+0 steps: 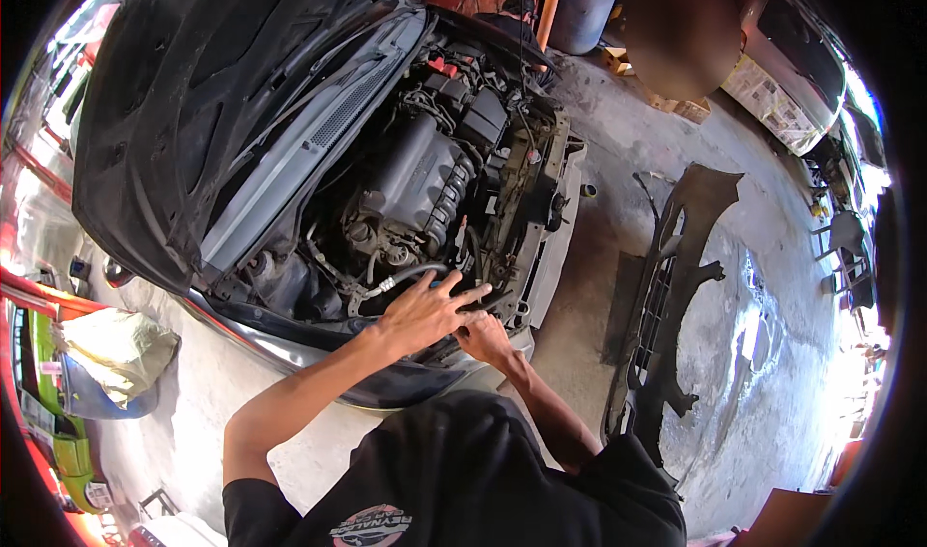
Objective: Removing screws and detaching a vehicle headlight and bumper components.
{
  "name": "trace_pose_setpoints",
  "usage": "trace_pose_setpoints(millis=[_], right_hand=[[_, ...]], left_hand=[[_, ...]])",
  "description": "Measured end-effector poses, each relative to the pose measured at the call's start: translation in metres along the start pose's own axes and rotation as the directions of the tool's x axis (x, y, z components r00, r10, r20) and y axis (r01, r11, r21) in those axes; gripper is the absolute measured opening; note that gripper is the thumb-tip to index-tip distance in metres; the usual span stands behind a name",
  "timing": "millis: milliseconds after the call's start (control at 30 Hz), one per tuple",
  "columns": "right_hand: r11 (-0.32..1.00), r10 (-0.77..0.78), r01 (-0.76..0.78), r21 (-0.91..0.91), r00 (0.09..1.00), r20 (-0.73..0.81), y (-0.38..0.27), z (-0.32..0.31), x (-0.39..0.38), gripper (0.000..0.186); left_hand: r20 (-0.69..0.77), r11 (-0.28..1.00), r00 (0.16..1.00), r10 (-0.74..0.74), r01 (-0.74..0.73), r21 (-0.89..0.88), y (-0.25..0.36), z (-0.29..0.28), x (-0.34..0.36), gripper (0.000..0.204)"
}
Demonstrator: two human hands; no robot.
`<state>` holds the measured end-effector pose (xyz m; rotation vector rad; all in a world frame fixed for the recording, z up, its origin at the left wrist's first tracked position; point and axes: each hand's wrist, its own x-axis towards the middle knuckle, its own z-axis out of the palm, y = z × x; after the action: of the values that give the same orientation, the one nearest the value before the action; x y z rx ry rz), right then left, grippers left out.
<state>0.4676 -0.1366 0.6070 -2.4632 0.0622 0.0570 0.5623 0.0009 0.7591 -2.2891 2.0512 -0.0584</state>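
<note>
Both arms reach over the front corner of a dark car, into its engine bay. My left hand (420,313) has its fingers spread over the engine bay's near corner, beside a black hose (415,273) with a silver end fitting. Close against it, my right hand (486,338) is closed, its fingers curled at the end of the front crossmember (552,275). Whatever lies inside those curled fingers is hidden. Farther in sits the engine, under a grey cover (410,172). The raised black hood (159,112) stands to the left.
A detached black bumper (666,286) lies on the concrete floor (763,373) to the right. Another person (518,16) is beyond the car, near a blue drum (584,11). At the left, a pale sack (118,349) rests on a blue container (101,400).
</note>
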Motion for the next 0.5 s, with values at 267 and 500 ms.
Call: trace_pose_setpoints(millis=[267, 500], right_hand=[[0.993, -0.117, 0.117, -0.006, 0.993, 0.017, -0.006, 0.000, -0.002, 0.022], [0.989, -0.121, 0.128, 0.068, 0.988, -0.101, 0.003, 0.003, -0.005, 0.022]], left_hand=[[-0.058, 0.977, 0.980, -0.192, 0.197, 0.084, 0.011, -0.001, 0.015, 0.030], [-0.065, 0.999, 0.997, 0.043, -0.044, -0.005, -0.001, -0.007, 0.002, 0.035]])
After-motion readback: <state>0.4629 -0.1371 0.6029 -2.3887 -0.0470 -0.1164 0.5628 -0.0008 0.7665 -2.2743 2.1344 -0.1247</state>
